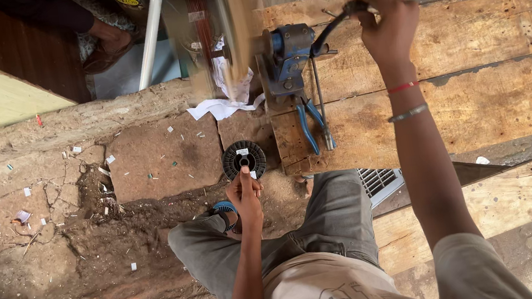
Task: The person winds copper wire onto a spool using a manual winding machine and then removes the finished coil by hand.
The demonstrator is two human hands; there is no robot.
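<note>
Seated person, seen from above, knees apart over a dirt and stone floor [58, 260].

Right hand [387, 22]: fingers curled tight around the dark crank handle [347, 10] of a blue hand-cranked winding machine [289, 57]. The machine is mounted at the left edge of a rough plank bench [473, 92]. Wrist carries a red thread and a metal bangle.

Left hand [244, 195]: held low between the knees, fingertips pinched together just under a black wire spool [244, 159]. What the fingertips pinch is too fine to tell. The spool lies on the floor just beside the bench's lower left corner, flat face up, with a small white label at its centre.

Left of the machine, something on its spindle shows only as a tan vertical blur [236, 32]. White crumpled paper [224, 104] lies below that blur.

On the bench, near the machine: blue-handled pliers [308, 121], with a slim metal tool [323, 113] just beside them.
</note>
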